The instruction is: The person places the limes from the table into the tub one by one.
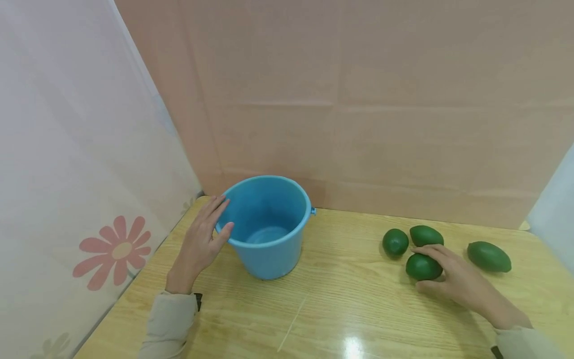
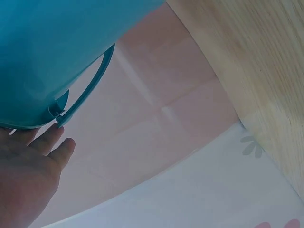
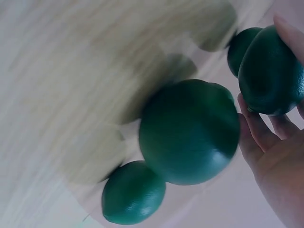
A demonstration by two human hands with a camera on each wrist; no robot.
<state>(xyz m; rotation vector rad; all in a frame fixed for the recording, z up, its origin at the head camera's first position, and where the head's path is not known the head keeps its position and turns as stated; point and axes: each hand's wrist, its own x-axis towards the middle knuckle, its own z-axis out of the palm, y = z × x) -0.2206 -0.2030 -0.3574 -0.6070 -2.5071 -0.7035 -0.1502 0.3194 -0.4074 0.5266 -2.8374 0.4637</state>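
Note:
My left hand (image 1: 201,244) lies against the left rim of a blue plastic bucket (image 1: 271,259), its fingers fairly straight and its thumb at the front of the rim. From the left wrist, fingertips show right at the rim beside the joint of the bucket's handle (image 2: 90,90). On the right, my right hand (image 1: 459,279) grips a smooth dark green oval fruit (image 1: 423,267) between thumb and fingers. This held fruit (image 3: 270,73) also shows in the right wrist view. Close by lie a rounder-looking green fruit (image 1: 395,243), another behind it (image 1: 426,235) and a longer one (image 1: 489,257).
The light wood table (image 1: 341,304) carries everything. A plain pinkish-brown cloth (image 1: 358,124) hangs along its back edge. To the left is a white cloth with a pink flower (image 1: 112,252), and a pale cloth (image 1: 553,199) stands at the right edge.

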